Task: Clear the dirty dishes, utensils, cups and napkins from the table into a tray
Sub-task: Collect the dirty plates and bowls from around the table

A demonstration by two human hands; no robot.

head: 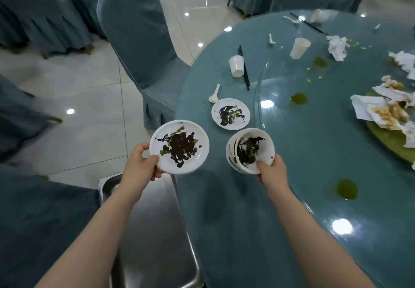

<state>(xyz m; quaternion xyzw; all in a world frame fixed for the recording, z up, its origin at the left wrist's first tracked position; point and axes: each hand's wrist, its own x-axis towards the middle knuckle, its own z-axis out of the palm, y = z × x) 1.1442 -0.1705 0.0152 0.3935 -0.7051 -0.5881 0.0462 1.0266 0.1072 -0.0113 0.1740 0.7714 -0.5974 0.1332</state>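
Left hand (140,164) fingers clamp a smeared plate (179,146) above the steel tray (157,231); right hand (271,171) fingers clamp stacked bowls (250,150) over the counter (258,209), near another dirty plate (230,114), spoon (214,94), cups (236,66) and napkins (336,47).

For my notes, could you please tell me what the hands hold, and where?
Left hand grips a stained white plate by its near rim; right hand grips stacked white bowls by theirs.

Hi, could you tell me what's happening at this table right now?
A person is clearing a messy round table. The left hand holds a dirty plate above the metal tray, and the right hand holds a stack of dirty bowls over the table's edge. Another dirty plate, spoons, cups, chopsticks and crumpled napkins remain on the table.
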